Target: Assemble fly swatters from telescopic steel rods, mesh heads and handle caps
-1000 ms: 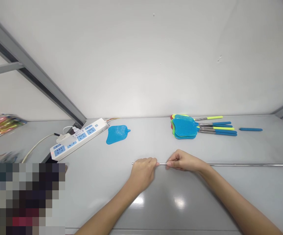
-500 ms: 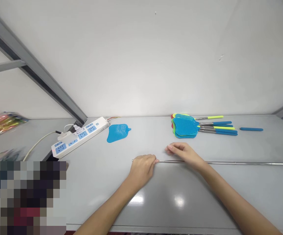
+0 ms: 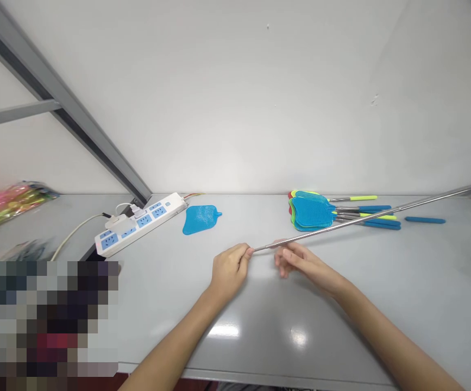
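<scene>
My left hand (image 3: 230, 271) is closed around the near end of a long, thin telescopic metal rod (image 3: 357, 221), which slants up to the right and runs out at the right edge. My right hand (image 3: 311, 269) is open just below the rod, its fingers loosely curled and apart, with one fingertip behind the rod; whether it touches is unclear. Beyond the left hand lies a loose blue fly swatter head (image 3: 200, 219). A pile of fly swatters (image 3: 312, 212) with blue and yellow grips lies behind the rod. To its right is a separate blue handle grip (image 3: 425, 220).
A white power strip (image 3: 141, 224) with plugs and a cable lies on the grey table (image 3: 157, 331) at left. Packaged colourful items (image 3: 11, 206) lie at the far left beside a grey metal frame (image 3: 92, 141). A white wall (image 3: 259, 108) stands behind; a blurred patch covers the lower left.
The rod was level near the tabletop; its right end has swung up and away, now crossing in front of the swatter handles. My right hand's fingers have spread beneath it.
</scene>
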Demonstrator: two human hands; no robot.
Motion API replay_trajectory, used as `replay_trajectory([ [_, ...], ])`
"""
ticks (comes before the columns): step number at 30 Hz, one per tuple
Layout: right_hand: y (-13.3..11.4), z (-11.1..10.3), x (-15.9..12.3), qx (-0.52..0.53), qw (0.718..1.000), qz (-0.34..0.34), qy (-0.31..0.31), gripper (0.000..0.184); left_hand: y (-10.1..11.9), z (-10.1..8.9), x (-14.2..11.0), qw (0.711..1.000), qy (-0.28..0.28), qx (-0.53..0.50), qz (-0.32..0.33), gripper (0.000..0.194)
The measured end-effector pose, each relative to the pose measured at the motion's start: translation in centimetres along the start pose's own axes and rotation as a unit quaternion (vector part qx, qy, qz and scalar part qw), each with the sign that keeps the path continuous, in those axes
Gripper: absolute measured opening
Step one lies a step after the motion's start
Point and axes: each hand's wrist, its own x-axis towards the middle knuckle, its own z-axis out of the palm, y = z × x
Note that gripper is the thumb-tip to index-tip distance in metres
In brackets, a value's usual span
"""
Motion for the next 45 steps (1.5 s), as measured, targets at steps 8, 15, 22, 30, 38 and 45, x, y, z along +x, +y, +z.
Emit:
replay_trajectory([
  [8, 0.3, -1.5, 0.4, 0.028, 0.992, -0.038, 0.120, 0.041, 0.0, 0.1, 0.2, 0.998, -0.025, -0.015, 0.062, 0.033],
  [15, 1.2, -1.9, 1.0, 0.027, 0.989, 0.062, 0.131, 0.039, -0.3, -0.6, 0.6, 0.998, -0.018, 0.013, 0.065, 0.026],
  [22, 1.6, -2.0, 1.1, 0.022, 0.988, 0.060, 0.138, 0.046, -1.2, -0.6, 1.0, 0.995, -0.018, -0.010, 0.094, 0.022],
  [30, 1.0, -3.0, 0.7, 0.031, 0.990, 0.020, 0.133, 0.041, -1.4, -1.1, 1.1, 0.995, 0.010, 0.043, 0.089, 0.024],
  [38, 0.2, -2.8, 0.3, 0.024, 0.996, 0.008, 0.087, 0.042, -0.8, -0.9, 0.6, 0.994, -0.018, 0.060, 0.087, 0.029],
  [45, 0.6, -2.8, 0.4, 0.012, 1.000, -0.001, 0.006, 0.047, -1.0, -0.8, 0.4, 0.995, -0.024, 0.053, 0.078, 0.031],
])
